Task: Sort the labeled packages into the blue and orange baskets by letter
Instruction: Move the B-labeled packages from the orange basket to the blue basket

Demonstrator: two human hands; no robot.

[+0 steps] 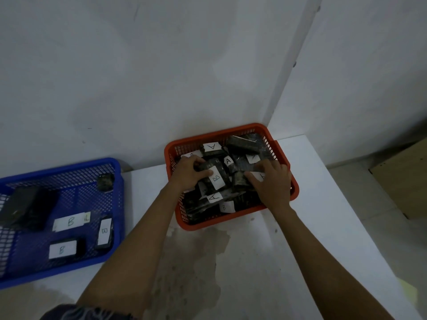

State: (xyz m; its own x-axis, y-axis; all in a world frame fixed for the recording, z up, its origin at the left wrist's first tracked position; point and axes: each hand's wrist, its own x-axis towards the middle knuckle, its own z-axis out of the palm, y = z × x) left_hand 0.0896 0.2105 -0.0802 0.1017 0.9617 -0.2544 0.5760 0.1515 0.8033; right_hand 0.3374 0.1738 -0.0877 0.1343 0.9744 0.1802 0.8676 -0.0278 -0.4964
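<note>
Package B [213, 175], dark, plastic-wrapped with a white paper label, lies on top of the heap in the orange basket [291, 181]; the left hand [188, 173] curls round its upper end. It looks light, fairly stiff and slick, so best held across the body, not by the label. Right hand [270, 183] presses spread fingers on neighbouring A packages [228, 160]. Blue basket [116, 192], well apart to the left, holds B packages [62, 249]

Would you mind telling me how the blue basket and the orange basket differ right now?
The blue basket holds a few spread-out packages, readable labels all B; the orange basket is heaped with packages labelled A and B. Both hands reach into the orange basket, none into the blue. Both are perforated plastic baskets on the white table.
</note>
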